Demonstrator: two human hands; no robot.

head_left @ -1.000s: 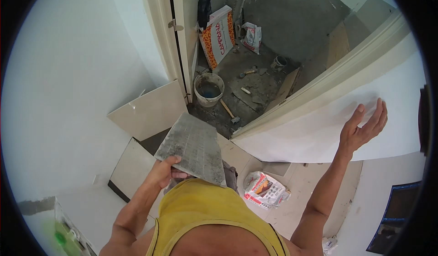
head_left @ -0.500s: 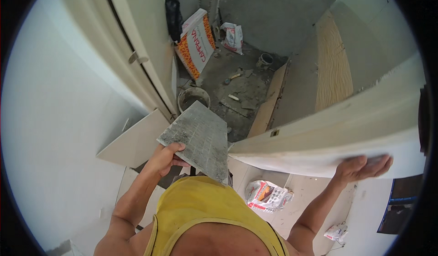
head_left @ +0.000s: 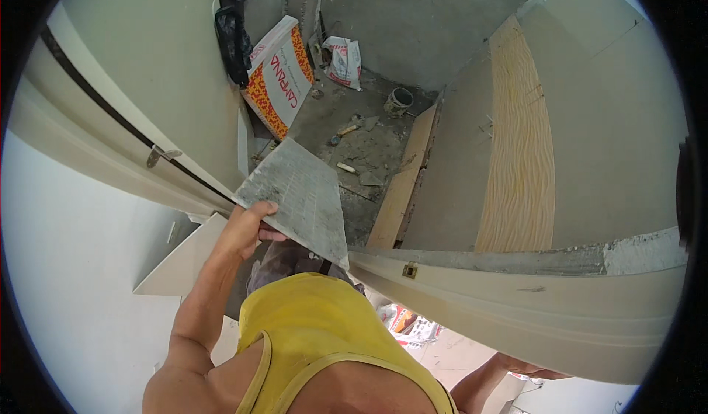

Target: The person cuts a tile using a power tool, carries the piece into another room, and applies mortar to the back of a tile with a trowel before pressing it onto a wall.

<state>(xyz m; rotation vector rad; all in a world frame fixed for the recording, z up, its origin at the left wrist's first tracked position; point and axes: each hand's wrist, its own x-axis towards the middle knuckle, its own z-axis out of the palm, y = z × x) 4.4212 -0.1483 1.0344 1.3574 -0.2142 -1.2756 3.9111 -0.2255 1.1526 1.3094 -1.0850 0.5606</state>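
My left hand (head_left: 249, 228) grips a grey tile (head_left: 299, 193) by its near left edge, thumb on top and fingers underneath. The tile is tilted, and the face toward me has a gridded, mortar-smudged look. At the lower right, my right hand (head_left: 527, 367) is against the outer side of the cream door frame (head_left: 479, 292). Its fingers stretch along the frame, holding nothing that I can see, and the frame partly hides them.
Beyond the doorway, a printed carton (head_left: 284, 82), a white bag (head_left: 343, 64) and a bucket (head_left: 399, 102) stand on the rough floor. A trowel-like tool (head_left: 343, 134) lies there. A wavy-patterned tile strip (head_left: 520, 141) covers part of the right wall. A pale panel (head_left: 181, 259) leans left.
I have moved forward into the doorway, the tile still in my left hand. My right hand has dropped back along the frame and is now partly hidden behind it.
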